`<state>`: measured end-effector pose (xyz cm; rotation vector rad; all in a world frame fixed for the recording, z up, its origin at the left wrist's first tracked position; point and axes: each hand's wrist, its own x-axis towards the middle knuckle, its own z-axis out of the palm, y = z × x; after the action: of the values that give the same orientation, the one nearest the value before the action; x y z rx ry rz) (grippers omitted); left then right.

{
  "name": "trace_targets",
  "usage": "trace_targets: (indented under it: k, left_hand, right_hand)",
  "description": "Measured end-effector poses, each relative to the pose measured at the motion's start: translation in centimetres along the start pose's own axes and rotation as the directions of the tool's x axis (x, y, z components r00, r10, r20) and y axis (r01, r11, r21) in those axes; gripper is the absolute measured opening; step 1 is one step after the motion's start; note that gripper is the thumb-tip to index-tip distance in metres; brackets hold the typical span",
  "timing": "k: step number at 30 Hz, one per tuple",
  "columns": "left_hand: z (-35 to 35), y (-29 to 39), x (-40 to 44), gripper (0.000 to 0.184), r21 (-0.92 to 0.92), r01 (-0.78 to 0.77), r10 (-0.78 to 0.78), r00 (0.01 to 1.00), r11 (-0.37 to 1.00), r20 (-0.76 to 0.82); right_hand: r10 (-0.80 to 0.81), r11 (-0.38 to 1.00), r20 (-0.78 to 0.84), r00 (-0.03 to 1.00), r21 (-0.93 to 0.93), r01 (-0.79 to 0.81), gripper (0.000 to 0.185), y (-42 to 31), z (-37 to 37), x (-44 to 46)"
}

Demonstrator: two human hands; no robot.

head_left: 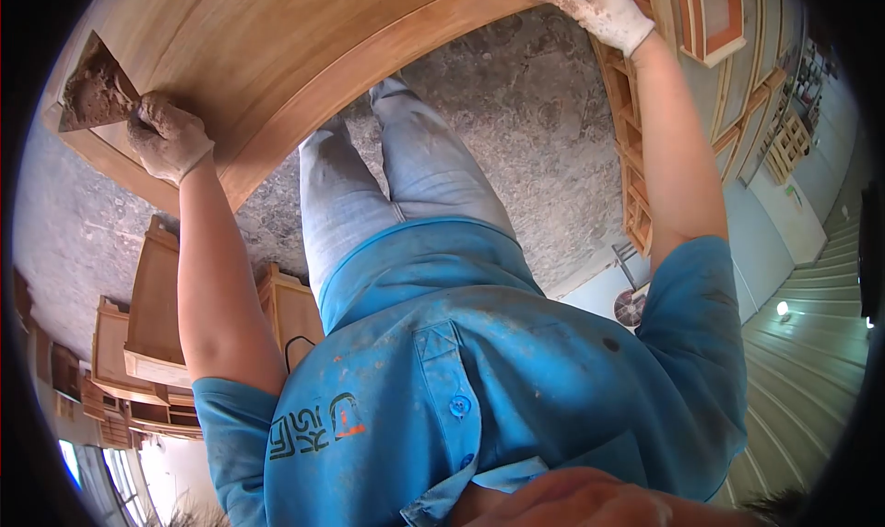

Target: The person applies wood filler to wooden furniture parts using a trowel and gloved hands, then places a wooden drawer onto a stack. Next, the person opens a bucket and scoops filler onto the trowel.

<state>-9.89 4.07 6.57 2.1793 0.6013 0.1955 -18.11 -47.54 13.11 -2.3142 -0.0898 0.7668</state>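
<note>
My left hand, in a dirty pale glove, is closed round the corner of a flat plate smeared with brown paste. The plate is over the left end of a large wooden panel with a curved-looking front edge. At the top right, my right hand, in a stained white glove, is at the panel's far right part. Its fingers are bent together round something dark and thin, partly cut off by the frame's top, which I cannot make out.
Below the panel is a stained grey floor. Wooden frames line the right side, with a framed piece above. Wooden cabinets or drawers stand at the left. A round fan-like object is near my right arm.
</note>
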Motion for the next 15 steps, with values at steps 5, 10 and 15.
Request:
trace_targets:
  k: [5, 10, 15]
  left_hand:
    - [-0.2, 1.4, -0.9, 0.035, -0.038, 0.061, -0.060, 0.998, 0.997, 0.031]
    - [-0.3, 2.4, -1.3, 0.033, -0.051, 0.080, -0.078, 0.996, 0.995, 0.048]
    - [-0.3, 3.0, -1.7, 0.031, -0.085, 0.080, -0.075, 0.995, 0.993, 0.059]
  right_hand:
    - [0.137, 0.967, 0.144, 0.980, -0.236, -0.100, 0.037, 0.4, -1.1, -0.2]
    - [0.330, 0.884, 0.210, 0.920, -0.410, -0.224, 0.040, 0.9, -2.4, 0.6]
    - [0.347, 0.850, 0.112, 0.931, -0.457, -0.262, 0.040, -2.5, -3.3, -0.2]
